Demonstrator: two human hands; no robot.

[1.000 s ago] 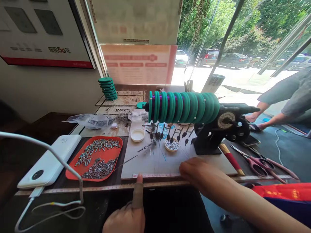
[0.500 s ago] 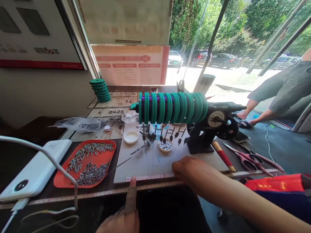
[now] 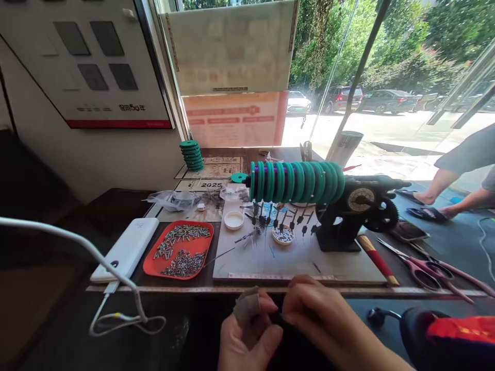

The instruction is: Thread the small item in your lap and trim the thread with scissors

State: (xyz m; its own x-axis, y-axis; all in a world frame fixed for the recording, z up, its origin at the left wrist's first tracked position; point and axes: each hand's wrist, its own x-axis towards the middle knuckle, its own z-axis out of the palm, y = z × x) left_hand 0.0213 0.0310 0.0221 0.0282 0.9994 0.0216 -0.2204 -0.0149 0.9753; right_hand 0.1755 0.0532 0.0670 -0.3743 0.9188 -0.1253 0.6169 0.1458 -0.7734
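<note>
Both my hands are close together in front of the table edge. My left hand (image 3: pixel 251 330) has its fingers curled, with a grey wrap (image 3: pixel 246 308) around one finger. My right hand (image 3: pixel 315 309) is closed in a pinch just right of it. Between the fingertips, anything held is too fine to make out. Beyond the hands lies a pale board (image 3: pixel 263 263) with a printed scale strip (image 3: pixel 251 276) along its near edge. A row of green discs on a spindle (image 3: pixel 297 181) stands over it, with several small dark weights (image 3: pixel 276 223) hanging below.
A red tray (image 3: pixel 149 263) holds metal pieces, left of the board. A bowl of white beads (image 3: pixel 283 235) and a white lid (image 3: pixel 234 220) sit on the board. Pink-handled scissors (image 3: pixel 423 275) lie right, a white power bank (image 3: pixel 127 247) left. A person's legs (image 3: pixel 460 178) show at right.
My left hand has left the scale strip, where its finger pointed. My right hand has left the board's near edge, and the two have come together in front. The view has shifted.
</note>
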